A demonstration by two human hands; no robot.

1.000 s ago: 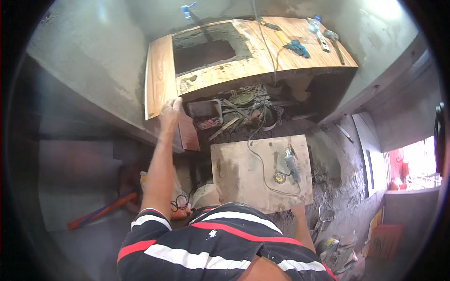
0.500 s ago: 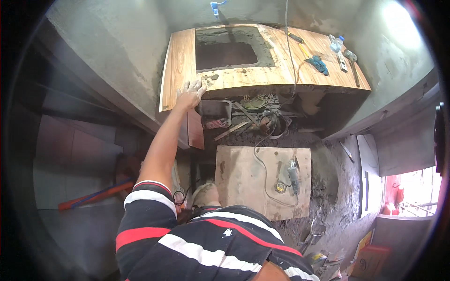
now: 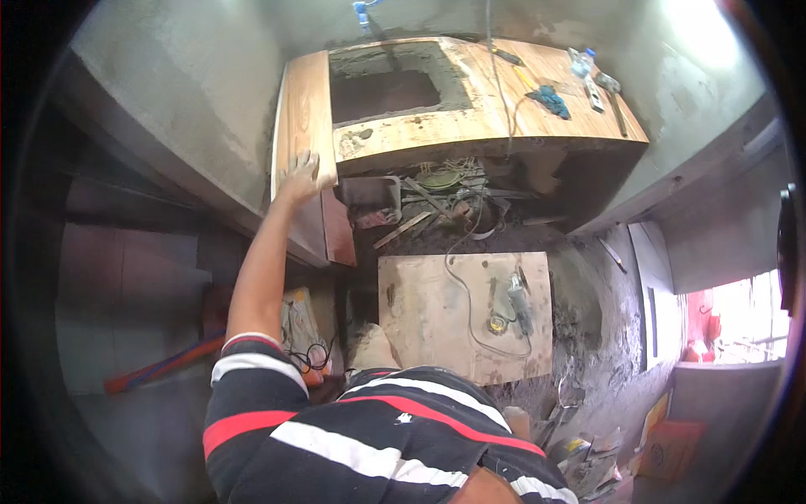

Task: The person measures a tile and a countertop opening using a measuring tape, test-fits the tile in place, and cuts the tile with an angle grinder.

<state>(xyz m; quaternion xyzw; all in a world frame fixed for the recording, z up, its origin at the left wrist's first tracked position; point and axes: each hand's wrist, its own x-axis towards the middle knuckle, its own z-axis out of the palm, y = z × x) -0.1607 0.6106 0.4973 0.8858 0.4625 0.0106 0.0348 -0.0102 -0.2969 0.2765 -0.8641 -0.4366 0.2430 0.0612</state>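
Fingers (image 3: 306, 160) of the left hand (image 3: 296, 181) lie loosely spread, gaps between them, palm down on the near end of a wood-grain plank (image 3: 304, 101), which runs along the left edge of the counter (image 3: 420, 133) at eleven o'clock. A scrap of skin shows past the shirt (image 3: 353, 449) hem near five o'clock; I cannot tell whether it is the right hand, nor how those fingers stand. Just right of the plank, close to twelve, a rough cement-edged hole (image 3: 384, 91) opens in the counter, with a blue tap (image 3: 361, 15) on the wall beyond. Between one and two o'clock on the counter lie a blue rag (image 3: 550, 101), a clear bottle (image 3: 581, 64) with a blue cap, a level (image 3: 594, 94) and a hammer (image 3: 617, 105). Toward four, a grinder (image 3: 520, 309) and a round tape measure (image 3: 497, 323) rest on a pale, stained board (image 3: 420, 336), the grinder's cord looping around the tape. As for markings, the striped shirt carries a small white emblem (image 3: 404, 417), its shape too tiny to make out, and farther out at four o'clock a red box (image 3: 672, 449) bears a faint mark, too blurred to read.
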